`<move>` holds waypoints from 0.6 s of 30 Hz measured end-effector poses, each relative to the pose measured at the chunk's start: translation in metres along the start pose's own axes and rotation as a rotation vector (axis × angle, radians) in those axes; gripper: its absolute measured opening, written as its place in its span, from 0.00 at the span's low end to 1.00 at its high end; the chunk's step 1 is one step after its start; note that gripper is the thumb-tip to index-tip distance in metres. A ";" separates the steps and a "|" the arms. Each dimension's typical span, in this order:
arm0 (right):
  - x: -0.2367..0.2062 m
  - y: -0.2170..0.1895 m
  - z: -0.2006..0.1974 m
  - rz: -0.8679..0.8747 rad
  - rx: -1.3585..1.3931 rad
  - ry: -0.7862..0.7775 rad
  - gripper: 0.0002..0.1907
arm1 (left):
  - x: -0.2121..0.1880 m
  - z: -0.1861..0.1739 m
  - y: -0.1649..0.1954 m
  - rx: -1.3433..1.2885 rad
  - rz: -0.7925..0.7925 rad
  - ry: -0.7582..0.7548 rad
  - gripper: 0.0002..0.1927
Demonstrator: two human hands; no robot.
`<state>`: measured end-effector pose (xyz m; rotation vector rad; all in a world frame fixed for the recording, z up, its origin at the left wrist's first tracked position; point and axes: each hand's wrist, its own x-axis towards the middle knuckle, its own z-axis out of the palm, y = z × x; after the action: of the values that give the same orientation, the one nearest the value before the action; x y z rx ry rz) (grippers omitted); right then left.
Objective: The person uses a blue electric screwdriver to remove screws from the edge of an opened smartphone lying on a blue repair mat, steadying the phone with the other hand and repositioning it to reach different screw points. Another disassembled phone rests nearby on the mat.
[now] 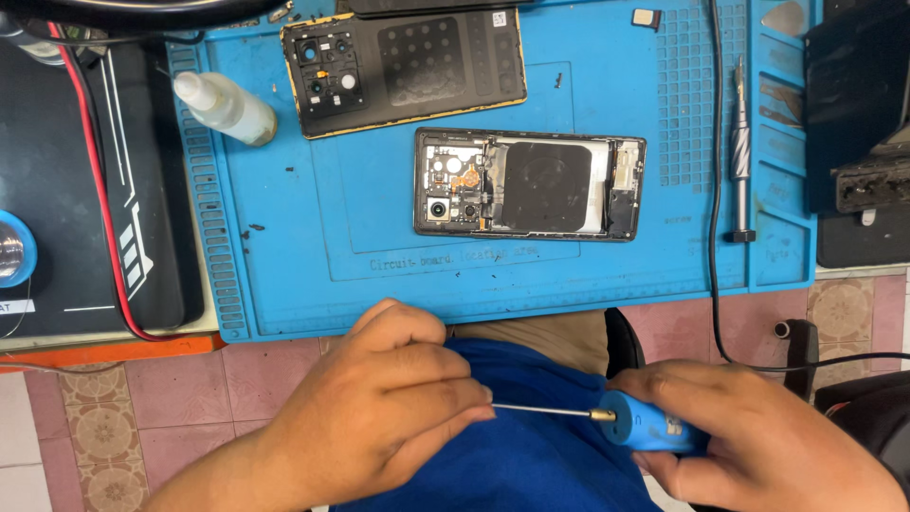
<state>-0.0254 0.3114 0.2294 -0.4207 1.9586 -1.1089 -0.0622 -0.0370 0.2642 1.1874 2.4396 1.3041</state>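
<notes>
Item: screwdriver point(607, 417), blue plastic handle clenched in my right hand point(758, 436) over my lap below the tabletop point(284, 284), thin bare steel shaft pinched at its tip by my left hand point(379, 417); I judge the slim shaft could bend, or the point prick a finger, if either grip twists hard. Beyond it: opened phone point(529, 184), glossy black, circuitry bare, flat on the ribbed blue rubber mat; its detached back cover point(403, 68); a translucent dropper bottle point(226, 107); a knurled metal driver point(740, 156).
</notes>
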 end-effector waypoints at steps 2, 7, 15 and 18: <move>-0.003 0.002 0.002 -0.049 0.008 -0.002 0.26 | -0.002 -0.002 0.002 -0.023 0.004 -0.013 0.08; -0.017 0.028 0.001 -0.124 -0.063 0.003 0.28 | -0.002 -0.010 0.002 -0.080 0.002 -0.032 0.08; -0.042 0.082 0.015 0.028 0.051 0.420 0.33 | -0.014 -0.032 -0.003 0.157 -0.307 0.193 0.09; -0.039 0.093 0.026 0.092 0.189 0.426 0.32 | -0.011 -0.018 -0.020 0.382 -0.387 0.199 0.16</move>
<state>0.0281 0.3735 0.1647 0.0125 2.1814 -1.3934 -0.0742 -0.0623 0.2578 0.6085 2.9620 0.9097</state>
